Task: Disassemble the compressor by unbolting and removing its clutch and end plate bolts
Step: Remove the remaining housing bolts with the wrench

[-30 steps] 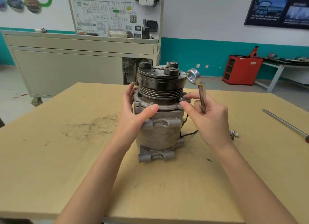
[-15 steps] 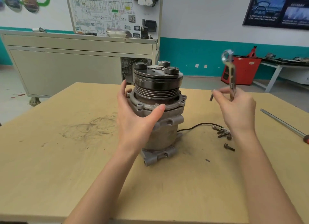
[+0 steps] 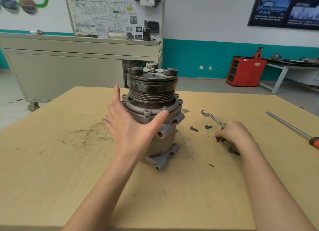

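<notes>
Compressor against splayed left hand; right hand grips wrench.

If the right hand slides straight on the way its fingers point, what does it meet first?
Probably the compressor. The right hand, gripping the wrench, points left across the table. Two loose bolts seem to lie just beyond that line, but depth is unclear.

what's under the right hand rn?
The right hand grips the wrench handle; its ring end sticks out. A dark bolt shows at the fingertips. Anything beneath the palm is covered.
</notes>
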{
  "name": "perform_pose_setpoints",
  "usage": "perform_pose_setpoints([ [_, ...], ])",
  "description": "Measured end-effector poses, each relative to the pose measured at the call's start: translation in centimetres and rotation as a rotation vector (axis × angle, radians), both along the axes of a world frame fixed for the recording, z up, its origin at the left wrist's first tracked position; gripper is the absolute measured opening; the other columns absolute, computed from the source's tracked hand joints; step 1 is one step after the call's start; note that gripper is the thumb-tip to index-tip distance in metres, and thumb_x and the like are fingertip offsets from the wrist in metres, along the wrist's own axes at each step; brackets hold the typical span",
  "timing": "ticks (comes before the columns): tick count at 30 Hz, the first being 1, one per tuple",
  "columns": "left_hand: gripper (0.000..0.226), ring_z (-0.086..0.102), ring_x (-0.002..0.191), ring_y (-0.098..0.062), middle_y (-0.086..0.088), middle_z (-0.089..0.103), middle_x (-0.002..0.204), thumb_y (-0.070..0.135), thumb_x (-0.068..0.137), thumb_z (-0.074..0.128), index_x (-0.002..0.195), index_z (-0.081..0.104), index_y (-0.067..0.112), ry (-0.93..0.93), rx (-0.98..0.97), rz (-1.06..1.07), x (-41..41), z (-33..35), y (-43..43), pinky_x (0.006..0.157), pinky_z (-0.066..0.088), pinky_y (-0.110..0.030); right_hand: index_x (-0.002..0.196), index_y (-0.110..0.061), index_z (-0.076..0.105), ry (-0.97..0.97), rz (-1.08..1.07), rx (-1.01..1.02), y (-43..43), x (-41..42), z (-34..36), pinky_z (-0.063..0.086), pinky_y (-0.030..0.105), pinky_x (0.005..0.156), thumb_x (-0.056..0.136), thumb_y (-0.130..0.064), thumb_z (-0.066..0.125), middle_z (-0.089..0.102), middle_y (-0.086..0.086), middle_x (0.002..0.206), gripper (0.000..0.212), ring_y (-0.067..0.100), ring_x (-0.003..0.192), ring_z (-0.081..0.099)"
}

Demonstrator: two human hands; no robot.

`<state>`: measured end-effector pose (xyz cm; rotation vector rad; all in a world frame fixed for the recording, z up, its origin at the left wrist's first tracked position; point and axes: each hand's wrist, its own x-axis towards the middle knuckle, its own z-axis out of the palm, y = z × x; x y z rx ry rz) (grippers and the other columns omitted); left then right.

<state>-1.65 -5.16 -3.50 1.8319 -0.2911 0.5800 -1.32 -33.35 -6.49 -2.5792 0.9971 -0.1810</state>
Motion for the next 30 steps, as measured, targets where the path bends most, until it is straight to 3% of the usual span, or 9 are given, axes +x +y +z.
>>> perform_pose_setpoints([
  [6, 0.121, 0.039, 0.134, -0.001, 0.027, 0.039, 0.141, 0.064, 0.048, 0.076, 0.149, 0.016, 0.037, 0.000, 0.104, -0.353, 3.3, 2.1, 2.7, 0.116, 0.027, -0.046, 0.073, -0.011, 0.049, 0.009, -0.022, -0.018, 0.1, 0.3, -0.3, 0.033, 0.026, 0.049, 0.078, -0.018, 0.068, 0.054, 0.006, 0.072, 0.021, 0.020, 0.059, 0.052],
  [8, 0.125, 0.046, 0.124, 0.010, 0.031, 0.043, 0.134, 0.060, 0.047, 0.081, 0.151, 0.014, 0.036, 0.004, 0.126, -0.427, 4.2, 2.3, 3.2, 0.108, 0.038, -0.026, 0.071, -0.011, 0.047, -0.017, -0.027, -0.034, -0.1, 0.3, -0.2, 0.030, 0.027, 0.048, 0.085, -0.025, 0.062, 0.052, 0.005, 0.070, 0.024, 0.020, 0.058, 0.048],
  [10, 0.127, 0.050, 0.115, 0.014, 0.026, 0.049, 0.130, 0.057, 0.047, 0.082, 0.151, 0.013, 0.037, 0.005, 0.112, -0.453, 4.5, 2.2, 3.3, 0.091, 0.042, -0.005, 0.078, -0.008, 0.057, -0.171, -0.037, 0.021, -0.1, 0.4, 0.3, 0.031, 0.027, 0.048, 0.094, -0.031, 0.047, 0.051, 0.005, 0.068, 0.029, 0.019, 0.055, 0.046],
  [12, 0.124, 0.051, 0.114, 0.013, 0.023, 0.052, 0.128, 0.055, 0.048, 0.082, 0.151, 0.013, 0.039, -0.002, 0.097, -0.438, 4.5, 2.0, 3.1, 0.085, 0.041, 0.000, 0.084, -0.008, 0.063, -0.501, -0.056, 0.192, 0.2, 0.3, 1.2, 0.033, 0.028, 0.048, 0.098, -0.028, 0.038, 0.050, 0.002, 0.063, 0.035, 0.017, 0.053, 0.043],
  [15, 0.124, 0.052, 0.116, 0.008, 0.017, 0.053, 0.131, 0.057, 0.048, 0.079, 0.151, 0.011, 0.041, -0.005, 0.085, -0.390, 3.8, 1.9, 2.8, 0.094, 0.045, -0.010, 0.074, -0.017, 0.061, -0.997, -0.088, 0.458, 1.6, -1.1, 3.5, 0.041, 0.030, 0.057, 0.095, -0.026, 0.033, 0.052, -0.002, 0.065, 0.036, 0.013, 0.059, 0.049],
  [19, 0.126, 0.050, 0.127, -0.011, 0.012, 0.051, 0.137, 0.066, 0.047, 0.072, 0.151, 0.006, 0.041, -0.033, 0.143, -0.215, 2.5, 1.7, 1.7, 0.110, 0.037, -0.045, 0.065, -0.019, 0.055, -1.110, -0.063, 0.382, 3.4, -2.8, 5.5, 0.033, 0.030, 0.058, 0.095, -0.037, 0.031, 0.049, -0.002, 0.068, 0.042, 0.010, 0.060, 0.042],
  [22, 0.126, 0.042, 0.133, -0.017, 0.010, 0.044, 0.146, 0.076, 0.047, 0.058, 0.152, 0.000, 0.037, -0.075, 0.237, -0.020, 1.4, 1.5, 0.3, 0.113, 0.027, -0.043, 0.067, -0.015, 0.059, -1.211, 0.153, 0.645, 5.7, -3.6, 6.2, 0.041, 0.023, 0.053, 0.099, -0.028, 0.037, 0.059, -0.003, 0.054, 0.041, 0.009, 0.053, 0.050],
  [25, 0.127, 0.036, 0.137, -0.016, 0.009, 0.038, 0.151, 0.081, 0.048, 0.054, 0.152, -0.004, 0.036, -0.116, 0.283, 0.018, 1.5, 1.1, 0.4, 0.107, 0.025, -0.042, 0.082, -0.010, 0.066, -1.256, 0.361, 0.874, 7.7, -4.1, 6.5, 0.048, 0.020, 0.054, 0.100, -0.020, 0.040, 0.068, 0.004, 0.062, 0.033, 0.012, 0.056, 0.060],
  [30, 0.123, 0.040, 0.135, -0.016, 0.009, 0.042, 0.149, 0.079, 0.051, 0.055, 0.153, 0.004, 0.032, -0.153, 0.238, -0.011, 1.7, 0.5, 0.6, 0.111, 0.026, -0.041, 0.085, -0.013, 0.067, -1.386, 0.554, 0.938, 10.8, -4.2, 5.9, 0.053, 0.024, 0.060, 0.099, -0.029, 0.040, 0.073, 0.008, 0.074, 0.035, 0.018, 0.065, 0.067],
])
